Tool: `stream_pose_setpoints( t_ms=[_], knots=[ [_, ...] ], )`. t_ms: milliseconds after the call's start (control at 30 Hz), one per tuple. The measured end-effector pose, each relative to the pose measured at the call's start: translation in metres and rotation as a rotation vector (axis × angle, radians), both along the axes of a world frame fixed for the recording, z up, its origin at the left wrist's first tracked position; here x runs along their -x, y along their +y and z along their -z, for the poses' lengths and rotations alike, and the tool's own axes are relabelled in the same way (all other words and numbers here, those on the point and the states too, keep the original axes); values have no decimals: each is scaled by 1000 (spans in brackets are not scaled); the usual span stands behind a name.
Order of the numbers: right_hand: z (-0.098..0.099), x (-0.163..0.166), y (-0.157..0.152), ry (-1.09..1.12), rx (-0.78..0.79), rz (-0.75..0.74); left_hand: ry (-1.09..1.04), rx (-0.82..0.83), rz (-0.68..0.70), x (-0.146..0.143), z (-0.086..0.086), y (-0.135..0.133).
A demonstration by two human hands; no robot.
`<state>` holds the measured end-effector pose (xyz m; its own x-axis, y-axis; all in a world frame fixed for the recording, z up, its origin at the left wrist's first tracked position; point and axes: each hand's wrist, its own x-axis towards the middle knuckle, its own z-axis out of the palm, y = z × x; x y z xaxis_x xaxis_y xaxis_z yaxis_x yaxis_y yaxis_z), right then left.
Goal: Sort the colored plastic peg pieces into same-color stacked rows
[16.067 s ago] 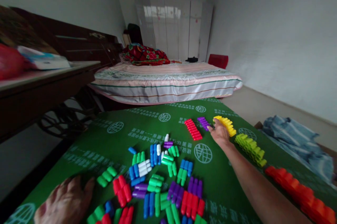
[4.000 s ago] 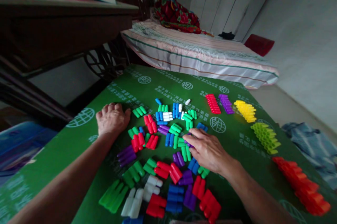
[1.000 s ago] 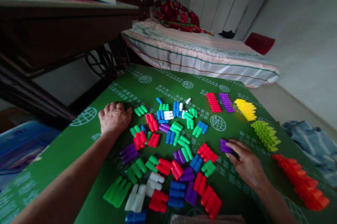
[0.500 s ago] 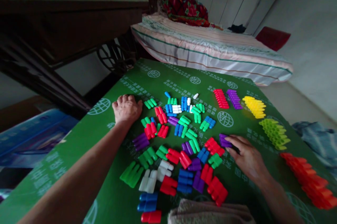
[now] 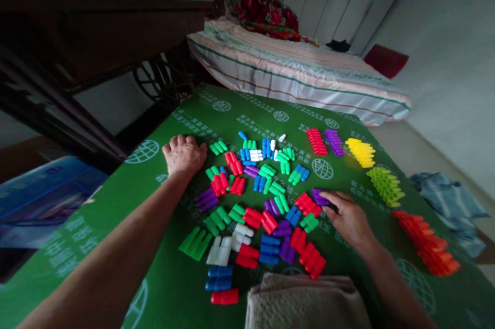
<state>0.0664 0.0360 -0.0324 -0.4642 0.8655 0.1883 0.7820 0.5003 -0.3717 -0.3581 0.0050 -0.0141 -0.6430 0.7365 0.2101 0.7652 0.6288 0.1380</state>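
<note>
My left hand rests palm down on the green tabletop, its fingers apart and nothing held. A green plastic block lies just beside its thumb. With thumb and fingers, my right hand pinches a purple plastic block at the right side of the pile. Close by are a red block and a green block. Many bullet-shaped blocks in red, green, blue, white and purple lie scattered between my hands, among them a white block and a blue block.
Along the right side stand rows of joined blocks: red, purple, yellow, lime and orange. A folded brown cloth lies at the near edge. Beyond the table is a bed; a dark desk stands left.
The camera view has shifted slightly, showing more of the folded cloth. My right hand still pinches the purple block, and my left hand stays on the table.
</note>
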Motion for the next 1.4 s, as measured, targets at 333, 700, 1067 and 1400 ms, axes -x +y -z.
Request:
stream_pose_setpoints(
  t_ms=[333, 700, 1067, 1400],
  knots=[
    [-37, 69, -12, 81, -125, -147, 7, -33, 6, 3, 5, -1],
    [-57, 216, -1, -398, -104, -440, 33, -11, 2, 1, 4, -5],
    [-42, 106, 44, 737, 352, -24, 2, 2, 9, 2, -2, -3],
    [9, 22, 60, 532, 187, 314, -15, 92, 4, 6, -11, 3]
  ],
)
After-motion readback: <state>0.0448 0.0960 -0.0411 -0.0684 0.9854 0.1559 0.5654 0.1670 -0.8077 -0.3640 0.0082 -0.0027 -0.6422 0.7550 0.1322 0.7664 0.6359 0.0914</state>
